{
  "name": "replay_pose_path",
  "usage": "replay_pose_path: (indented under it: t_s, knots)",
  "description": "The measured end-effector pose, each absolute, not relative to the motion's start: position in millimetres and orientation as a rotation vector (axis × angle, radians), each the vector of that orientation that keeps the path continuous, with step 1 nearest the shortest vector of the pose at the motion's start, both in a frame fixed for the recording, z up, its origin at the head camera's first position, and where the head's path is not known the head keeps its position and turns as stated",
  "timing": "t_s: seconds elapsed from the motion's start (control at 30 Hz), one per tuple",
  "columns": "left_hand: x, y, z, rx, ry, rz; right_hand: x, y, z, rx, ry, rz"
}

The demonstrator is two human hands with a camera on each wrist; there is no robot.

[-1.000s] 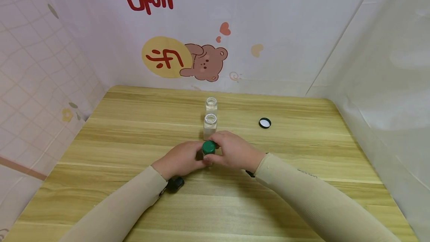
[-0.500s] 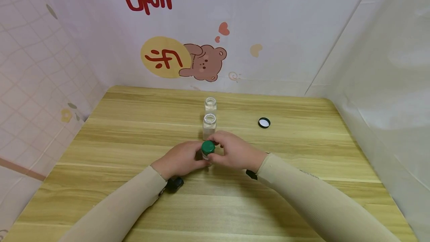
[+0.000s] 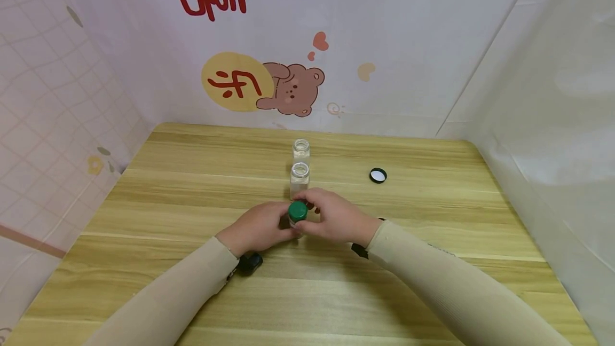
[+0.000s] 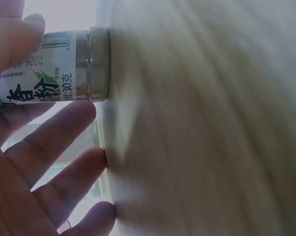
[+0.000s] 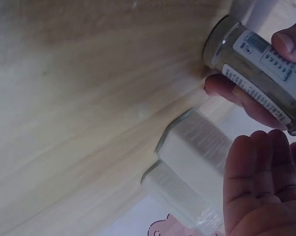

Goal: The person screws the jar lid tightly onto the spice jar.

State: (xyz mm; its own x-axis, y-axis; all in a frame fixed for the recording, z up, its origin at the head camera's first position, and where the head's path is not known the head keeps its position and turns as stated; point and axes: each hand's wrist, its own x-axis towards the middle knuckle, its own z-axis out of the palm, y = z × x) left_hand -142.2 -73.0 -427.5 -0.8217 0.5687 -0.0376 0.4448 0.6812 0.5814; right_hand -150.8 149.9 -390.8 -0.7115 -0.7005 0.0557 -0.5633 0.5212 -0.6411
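Observation:
A spice jar [image 4: 44, 69] with a printed label and a green cap [image 3: 298, 211] stands upright, its base at the table. My left hand [image 3: 261, 227] grips the jar low down, thumb on one side and index finger on the other. In the left wrist view its other fingers spread down to the wood. My right hand [image 3: 333, 218] has thumb and index finger around the green cap; the cap is mostly out of the right wrist view. Just behind stand two open glass jars, a nearer jar [image 3: 300, 183] and a farther jar [image 3: 301, 152], both holding something pale.
A black lid [image 3: 378, 175] lies with its white inside up, to the right of the glass jars. The wooden table [image 3: 408, 292] is bounded by a printed curtain [image 3: 384, 25] at the back and sides. Black wrist gear [image 3: 250, 264] sits under the left wrist.
My right thumb and index finger have shifted slightly about the green cap. My left hand stays in place on the spice jar, and the other jars and black lid have not moved.

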Motion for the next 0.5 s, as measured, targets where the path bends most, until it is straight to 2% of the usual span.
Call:
replay_pose_path:
  t_s: [0.5]
  knots:
    - [-142.7,-73.8,-429.1,0.808,2.685,0.838,-147.8,147.4,-390.5,-1.044,2.563,-1.008]
